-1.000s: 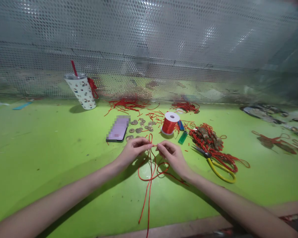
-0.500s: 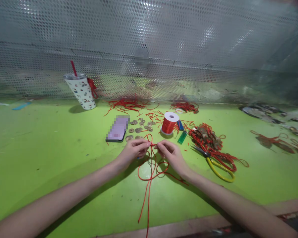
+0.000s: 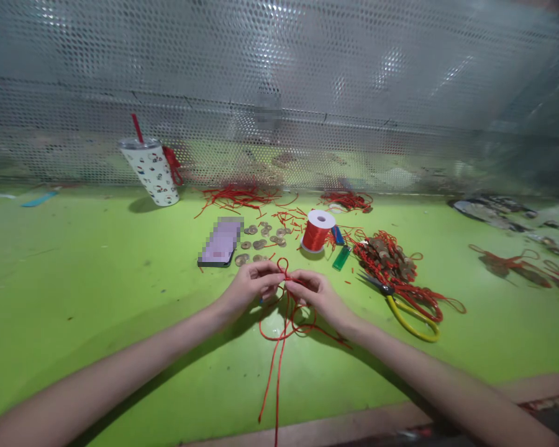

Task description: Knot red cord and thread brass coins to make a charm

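Between my fingertips, over the middle of the table, is a red cord (image 3: 283,335) with a small loop standing up at its top. My left hand (image 3: 256,284) pinches it from the left. From the right, my right hand (image 3: 314,292) grips the same cord, its thumb and finger almost touching the left ones. Below the hands the cord curls into wider loops, and two long ends trail toward the front edge. Any knot at the pinch is mostly covered by my fingers. Several holed coins (image 3: 261,244) lie just beyond my hands.
A phone (image 3: 220,242) lies left of the coins. Behind my right hand stands a red thread spool (image 3: 317,231) beside a green lighter (image 3: 341,257). Yellow-and-red-handled scissors (image 3: 412,320) lie right, against a pile of corded coins (image 3: 386,254). A tumbler (image 3: 153,174) stands back left.
My right hand has moved slightly left, closing the gap to my left fingertips. The loop at the top of the cord now stands lower and smaller.
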The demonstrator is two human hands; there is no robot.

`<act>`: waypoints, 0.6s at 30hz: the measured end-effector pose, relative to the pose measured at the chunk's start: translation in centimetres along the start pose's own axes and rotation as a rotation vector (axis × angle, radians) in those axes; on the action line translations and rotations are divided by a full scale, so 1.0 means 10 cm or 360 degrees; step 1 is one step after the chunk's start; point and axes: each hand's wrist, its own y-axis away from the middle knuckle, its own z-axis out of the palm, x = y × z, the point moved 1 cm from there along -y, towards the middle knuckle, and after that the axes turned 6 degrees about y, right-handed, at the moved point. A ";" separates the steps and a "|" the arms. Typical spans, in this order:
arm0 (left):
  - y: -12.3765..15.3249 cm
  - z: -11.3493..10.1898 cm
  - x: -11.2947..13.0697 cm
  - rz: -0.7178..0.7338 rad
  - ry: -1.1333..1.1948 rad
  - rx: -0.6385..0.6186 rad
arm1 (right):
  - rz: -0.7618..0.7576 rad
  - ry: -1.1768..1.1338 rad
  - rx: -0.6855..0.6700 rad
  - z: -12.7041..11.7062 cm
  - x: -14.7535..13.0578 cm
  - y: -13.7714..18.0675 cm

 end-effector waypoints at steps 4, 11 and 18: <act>0.01 0.03 -0.01 -0.0108 0.0215 -0.0089 | 0.0156 -0.0306 -0.0148 0.00 0.09 -0.02; -0.02 0.01 0.03 -0.0051 0.0095 -0.0024 | 0.0037 -0.0153 -0.0049 -0.05 0.08 -0.07; -0.05 -0.03 0.04 0.0092 -0.0217 0.0086 | -0.0164 0.0114 0.0212 -0.06 -0.02 -0.01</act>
